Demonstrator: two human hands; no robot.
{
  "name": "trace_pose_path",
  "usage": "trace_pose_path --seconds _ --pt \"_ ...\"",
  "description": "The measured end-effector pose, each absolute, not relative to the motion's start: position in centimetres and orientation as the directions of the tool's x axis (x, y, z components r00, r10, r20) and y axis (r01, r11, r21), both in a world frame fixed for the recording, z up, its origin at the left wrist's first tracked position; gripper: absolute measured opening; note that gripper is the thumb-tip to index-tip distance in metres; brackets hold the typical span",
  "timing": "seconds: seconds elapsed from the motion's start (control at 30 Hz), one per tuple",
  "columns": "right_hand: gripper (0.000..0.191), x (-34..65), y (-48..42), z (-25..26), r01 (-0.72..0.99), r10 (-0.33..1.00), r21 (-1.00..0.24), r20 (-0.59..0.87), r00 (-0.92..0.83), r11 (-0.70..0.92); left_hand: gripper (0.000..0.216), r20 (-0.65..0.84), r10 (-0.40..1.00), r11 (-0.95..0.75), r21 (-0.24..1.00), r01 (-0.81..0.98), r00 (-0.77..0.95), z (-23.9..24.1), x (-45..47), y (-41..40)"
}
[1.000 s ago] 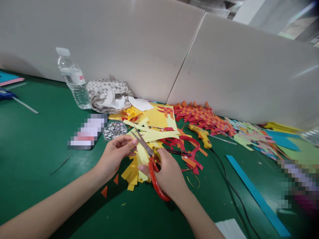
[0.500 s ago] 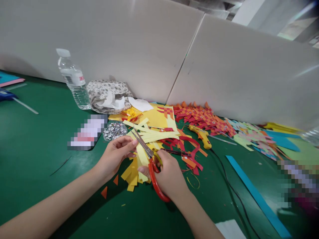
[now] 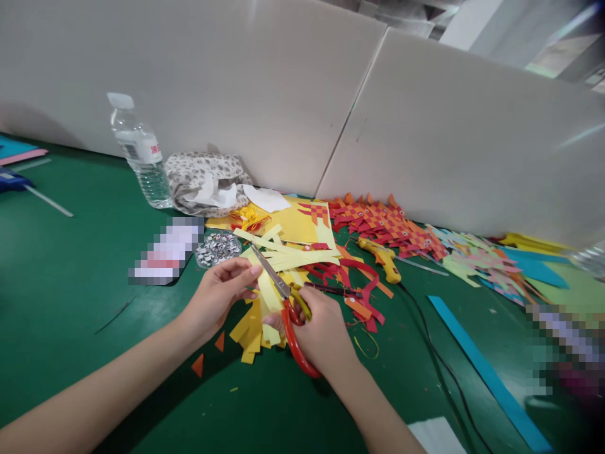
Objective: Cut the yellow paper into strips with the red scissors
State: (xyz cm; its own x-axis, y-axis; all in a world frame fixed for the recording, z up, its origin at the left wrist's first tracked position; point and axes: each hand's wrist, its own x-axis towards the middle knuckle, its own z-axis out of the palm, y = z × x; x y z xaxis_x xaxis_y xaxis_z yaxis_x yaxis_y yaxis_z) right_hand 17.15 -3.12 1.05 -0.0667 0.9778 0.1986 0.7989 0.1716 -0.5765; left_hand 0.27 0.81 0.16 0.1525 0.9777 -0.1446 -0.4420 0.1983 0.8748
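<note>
Holding one scissors point(image 3: 286, 296), one yellow strip point(image 3: 265, 288)

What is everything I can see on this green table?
water bottle: one, clear, back left
patterned cloth: one, grey-white, beside bottle
dish of googly eyes: one, silvery, centre-left
yellow paper strips: many, yellow, centre
red paper strips: several, red, right of those
woven fish: pile, red-orange, by wall
glue gun: one, yellow, right of centre
blue strip: one, blue, front right
scissors: one, red-handled, right hand
left hand: one, pinching yellow strips
right hand: one, holding scissors
</note>
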Motion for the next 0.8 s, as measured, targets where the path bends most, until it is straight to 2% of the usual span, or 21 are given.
trace_pose_path --seconds 0.23,0.33,0.43,0.53,0.63,0.7,0.8 --pt "0.040 17.22 -3.10 0.97 0.801 0.977 -0.573 0.205 -0.064 0.173 0.015 -0.096 0.985 0.139 0.933 -0.332 0.144 -0.29 0.30 0.72" --pt "0.040 17.26 -2.99 0.95 0.773 0.976 -0.612 0.216 -0.042 0.169 0.015 -0.088 0.988 0.123 0.943 -0.308 0.125 -0.22 0.34 0.66" --pt "0.040 17.48 -2.88 1.14 0.703 0.983 -0.702 0.181 0.023 0.113 0.013 -0.084 0.989 0.119 0.943 -0.309 0.126 -0.23 0.33 0.62" --pt "0.038 17.61 -2.78 1.36 0.534 0.996 -0.845 0.038 0.081 -0.011 0.013 -0.088 0.988 0.124 0.942 -0.311 0.125 -0.37 0.34 0.54" --pt "0.037 17.40 -2.71 1.32 0.262 0.994 -0.958 -0.112 0.018 -0.112 0.015 -0.106 0.989 0.133 0.944 -0.301 0.103 -0.44 0.44 0.41" --pt "0.040 17.16 -2.69 1.13 0.098 0.988 -0.985 -0.145 -0.044 -0.141 0.016 -0.120 0.988 0.142 0.945 -0.294 0.094 -0.34 0.54 0.34" --pt "0.040 16.94 -2.68 0.83 0.009 0.988 -0.989 -0.147 -0.056 -0.147 0.018 -0.162 0.981 0.186 0.934 -0.305 0.104 -0.02 0.61 0.33"
